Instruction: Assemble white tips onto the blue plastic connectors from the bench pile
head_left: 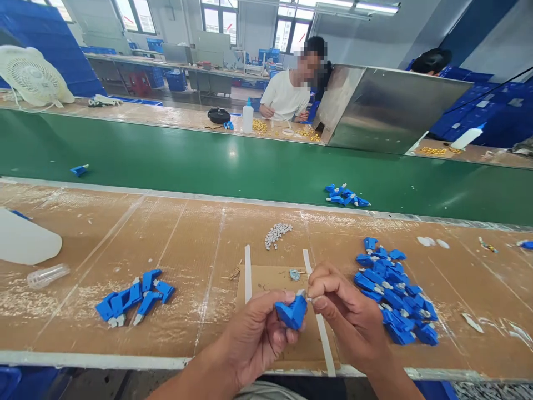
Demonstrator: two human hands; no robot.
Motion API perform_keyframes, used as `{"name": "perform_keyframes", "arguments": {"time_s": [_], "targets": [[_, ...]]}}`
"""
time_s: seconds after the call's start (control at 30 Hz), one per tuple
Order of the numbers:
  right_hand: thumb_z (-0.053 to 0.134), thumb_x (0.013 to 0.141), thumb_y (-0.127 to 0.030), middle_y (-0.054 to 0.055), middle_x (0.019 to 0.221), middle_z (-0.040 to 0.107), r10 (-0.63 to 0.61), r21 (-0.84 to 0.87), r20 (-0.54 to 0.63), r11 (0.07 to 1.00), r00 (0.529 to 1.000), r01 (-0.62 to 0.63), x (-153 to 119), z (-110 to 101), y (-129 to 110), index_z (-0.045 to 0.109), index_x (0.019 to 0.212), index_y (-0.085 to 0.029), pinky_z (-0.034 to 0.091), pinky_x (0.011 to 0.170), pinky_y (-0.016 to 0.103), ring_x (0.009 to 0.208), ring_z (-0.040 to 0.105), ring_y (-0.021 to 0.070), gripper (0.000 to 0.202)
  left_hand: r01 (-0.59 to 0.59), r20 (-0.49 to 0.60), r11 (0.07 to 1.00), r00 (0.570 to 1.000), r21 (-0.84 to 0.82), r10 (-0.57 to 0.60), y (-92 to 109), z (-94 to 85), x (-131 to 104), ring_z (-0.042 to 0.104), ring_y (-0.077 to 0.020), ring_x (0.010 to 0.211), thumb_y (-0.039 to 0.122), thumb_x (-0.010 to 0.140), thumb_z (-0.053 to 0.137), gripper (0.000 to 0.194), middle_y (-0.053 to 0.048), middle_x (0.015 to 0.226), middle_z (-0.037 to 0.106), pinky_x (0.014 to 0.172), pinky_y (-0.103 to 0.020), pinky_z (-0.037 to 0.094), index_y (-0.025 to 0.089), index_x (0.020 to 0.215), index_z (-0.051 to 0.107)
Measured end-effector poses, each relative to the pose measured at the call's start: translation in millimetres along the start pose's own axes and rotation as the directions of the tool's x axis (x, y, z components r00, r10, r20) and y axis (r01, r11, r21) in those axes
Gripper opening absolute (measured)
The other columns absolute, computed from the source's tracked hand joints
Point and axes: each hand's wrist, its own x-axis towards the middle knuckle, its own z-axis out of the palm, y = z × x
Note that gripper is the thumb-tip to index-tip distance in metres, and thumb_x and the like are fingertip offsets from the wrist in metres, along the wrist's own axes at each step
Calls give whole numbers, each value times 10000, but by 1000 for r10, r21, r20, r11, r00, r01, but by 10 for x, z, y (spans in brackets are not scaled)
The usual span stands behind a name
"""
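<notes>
My left hand (262, 328) is closed around a blue plastic part (291, 314) with a grey tip, held over a cardboard sheet (270, 278). Close beside that tip, the thumb and fingers of my right hand (350, 311) pinch a small pale piece (308, 298); its exact shape is mostly covered by the fingertips. A thin stick end shows by the right index finger. Just beyond my hands lies a small grey-blue blob (295, 274) on the cardboard. Farther off is a little heap of small grey pieces (278, 234).
More blue parts lie in a large pile (395, 294) at right and a smaller group (135, 294) at left. A clear tube (48, 276) and white bottle (29, 239) are far left. Several parts (345, 195) rest on the green belt (187, 155). A person (287, 94) sits opposite.
</notes>
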Motion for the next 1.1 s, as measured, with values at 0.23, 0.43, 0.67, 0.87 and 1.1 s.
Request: {"name": "perform_keyframes", "arguments": {"time_s": [0.23, 0.43, 0.67, 0.87, 1.1], "targets": [[513, 968, -113, 20, 855, 529, -80, -56, 70, 995, 994, 84, -22, -41, 3, 609, 974, -233, 399, 712, 330, 810, 513, 189, 154, -24, 63, 1000, 998, 12, 23, -33, -13, -2, 594, -71, 415, 225, 770, 722, 181, -81, 606, 668, 329, -79, 376, 66, 697, 678], [504, 950, -58, 33, 859, 560, -148, -209, 131, 962, 980, 173, -43, -77, -3, 597, 1018, -231, 425, 696, 336, 797, 536, 193, 208, 4, 53, 1000, 999, -18, -3, -48, -27, 14, 577, -68, 404, 192, 778, 703, 161, -78, 589, 659, 325, -81, 366, 83, 671, 653], [509, 921, -23, 72, 910, 595, -193, -384, 268, 877, 944, 289, -60, -141, -27, 585, 1061, -215, 468, 692, 348, 792, 553, 205, 250, 92, 103, 990, 991, -110, -81, -40, -105, 51, 593, -68, 431, 148, 770, 723, 151, -81, 596, 647, 363, -79, 410, 49, 679, 655], [529, 890, 15, 76, 895, 610, -215, -358, 310, 876, 926, 323, -66, -138, 10, 605, 1105, -199, 469, 671, 333, 788, 546, 198, 313, 44, 25, 999, 999, 13, -45, -37, -152, 79, 574, -58, 423, 178, 803, 697, 158, -44, 583, 640, 394, -93, 437, 86, 682, 652], [749, 829, -131, 3, 722, 575, 28, 149, -2, 988, 1000, -27, -56, -72, 88, 645, 808, -239, 469, 595, 307, 679, 561, 172, 151, -123, 181, 962, 980, 243, 79, -3, -39, -8, 524, -54, 439, 301, 758, 776, 222, -14, 602, 624, 471, -154, 465, 128, 700, 649]]}}
